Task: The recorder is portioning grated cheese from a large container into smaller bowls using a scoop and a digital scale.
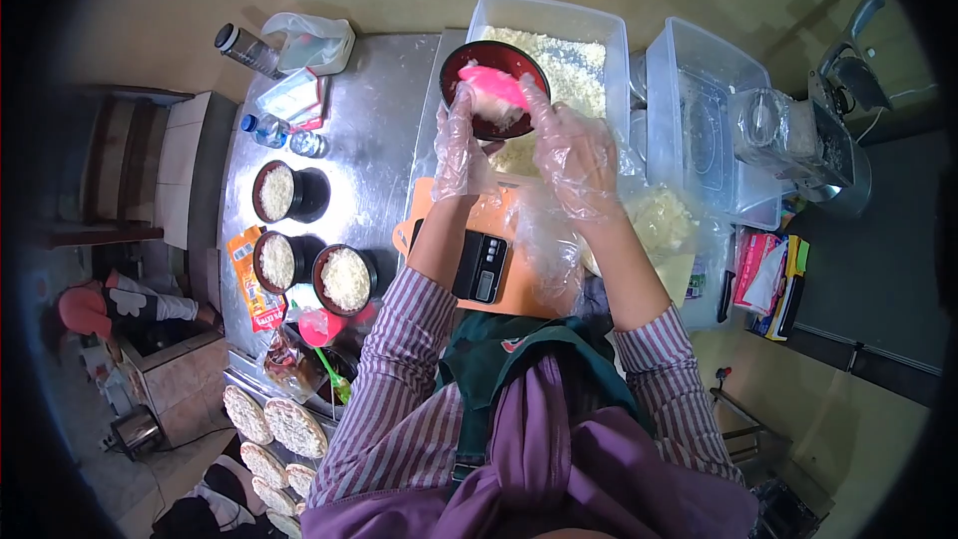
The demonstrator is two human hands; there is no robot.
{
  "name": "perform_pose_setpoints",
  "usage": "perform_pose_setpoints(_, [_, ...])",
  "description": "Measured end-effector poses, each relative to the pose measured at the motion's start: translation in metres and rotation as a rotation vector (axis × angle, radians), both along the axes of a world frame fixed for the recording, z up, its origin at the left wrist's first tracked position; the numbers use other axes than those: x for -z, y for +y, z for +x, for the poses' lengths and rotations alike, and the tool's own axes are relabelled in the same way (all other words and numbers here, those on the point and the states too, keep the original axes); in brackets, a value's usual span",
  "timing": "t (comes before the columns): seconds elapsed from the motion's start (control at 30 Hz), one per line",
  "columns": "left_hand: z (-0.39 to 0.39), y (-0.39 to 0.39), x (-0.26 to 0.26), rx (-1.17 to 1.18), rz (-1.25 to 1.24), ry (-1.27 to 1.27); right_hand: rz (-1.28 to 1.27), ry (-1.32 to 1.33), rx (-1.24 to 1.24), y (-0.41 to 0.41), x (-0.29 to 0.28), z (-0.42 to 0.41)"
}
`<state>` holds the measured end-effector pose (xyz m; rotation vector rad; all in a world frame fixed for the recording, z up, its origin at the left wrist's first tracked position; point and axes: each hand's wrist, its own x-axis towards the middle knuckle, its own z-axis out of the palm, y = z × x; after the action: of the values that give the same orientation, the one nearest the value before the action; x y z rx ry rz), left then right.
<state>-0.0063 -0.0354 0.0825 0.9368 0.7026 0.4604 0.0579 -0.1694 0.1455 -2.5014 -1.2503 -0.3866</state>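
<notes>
My left hand (pixel 462 153), in a clear plastic glove, holds a dark bowl (pixel 500 52) with a red inside, tilted so that its inside faces me. My right hand (pixel 575 150), gloved the same way, grips a pink plastic utensil (pixel 490 82) inside the bowl; its exact shape is partly hidden. Some white shredded food (pixel 500 116) lies in the bowl. Behind and below it stands a clear plastic tub (pixel 550 6) with more of the shredded food, which looks like grated cheese. Under my forearms a black digital scale (pixel 479 266) rests on an orange cutting board (pixel 535 284).
Three filled bowls (pixel 344 281) stand on the steel table (pixel 374 105) at left, near bottles (pixel 266 131) and a pink cup (pixel 320 326). Topped flat bases (pixel 293 427) lie lower left. Another plastic tub (pixel 703 127) and a metal machine (pixel 831 127) stand right. A person (pixel 135 303) bends far left.
</notes>
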Motion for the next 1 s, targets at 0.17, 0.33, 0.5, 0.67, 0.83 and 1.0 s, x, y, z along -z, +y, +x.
perform_pose_setpoints(0.17, [-0.024,0.017,0.012,-0.073,-0.049,0.001,0.056,0.182,0.105,-0.014,-0.003,0.013])
perform_pose_setpoints(0.33, [-0.055,0.022,-0.003,-0.172,-0.015,0.014,-0.300,0.402,0.375,-0.018,0.057,0.059])
perform_pose_setpoints(0.5, [-0.093,0.039,-0.004,-0.397,0.056,-0.022,-0.405,0.574,0.291,-0.015,0.066,0.039])
perform_pose_setpoints(0.67, [-0.116,0.051,-0.010,-0.467,0.053,-0.047,-0.468,0.699,0.207,0.006,0.097,0.042])
perform_pose_setpoints(0.83, [-0.104,0.041,-0.012,-0.454,0.091,-0.020,-0.227,1.035,0.016,0.013,0.150,0.070])
perform_pose_setpoints(1.0, [-0.085,0.033,-0.002,-0.464,0.067,0.060,0.042,1.008,-0.026,-0.021,0.126,0.064])
